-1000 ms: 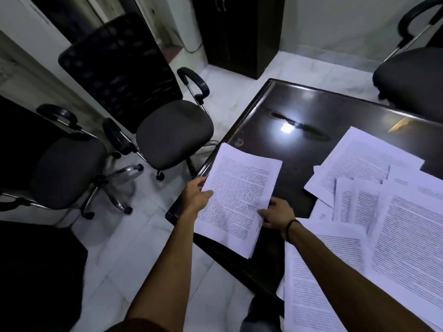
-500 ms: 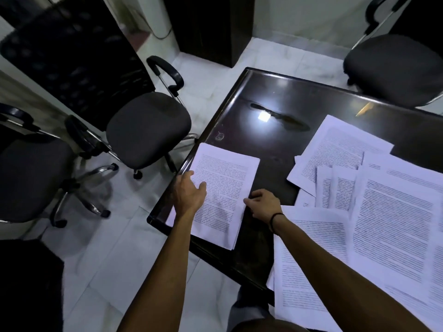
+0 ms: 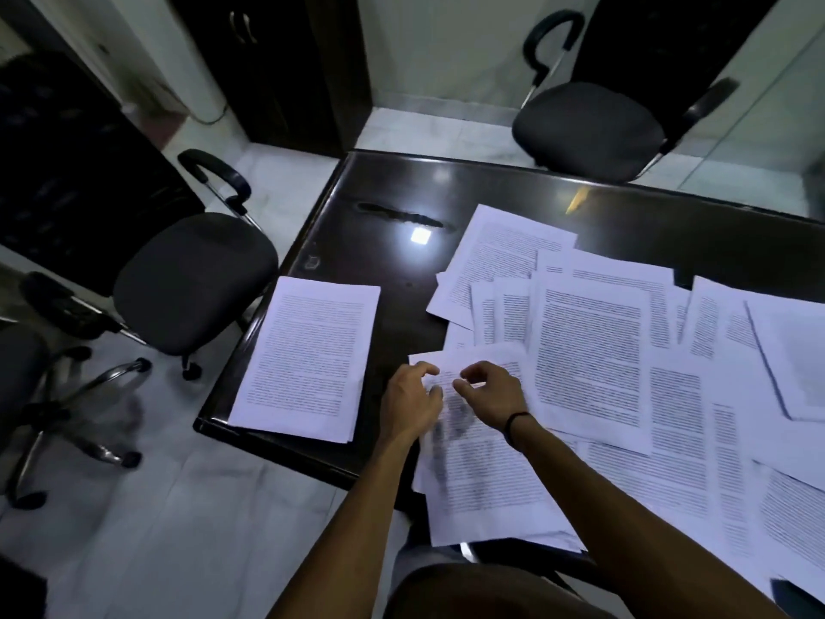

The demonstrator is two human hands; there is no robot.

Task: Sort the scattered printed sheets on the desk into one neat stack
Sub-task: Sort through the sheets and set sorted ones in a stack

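A neat stack of printed sheets [image 3: 308,359] lies at the near left corner of the dark glossy desk [image 3: 491,189]. To its right, several loose printed sheets [image 3: 593,350] overlap in a spread across the desk. My left hand [image 3: 413,402] and my right hand [image 3: 491,395] hover side by side over the top edge of the nearest loose sheet [image 3: 482,475], fingers curled and apart. I cannot tell whether the fingertips touch the paper. Neither hand holds anything. My right wrist wears a dark band.
A black office chair [image 3: 192,279] stands just left of the desk, a second [image 3: 27,386] further left, and a third [image 3: 589,127] behind the desk. A dark cabinet [image 3: 277,60] is at the back. A small yellow object [image 3: 576,203] lies on the far desk.
Both hands let go of the stack, which now rests at the desk's left corner, and moved right onto the nearest loose sheet. The view swung right.
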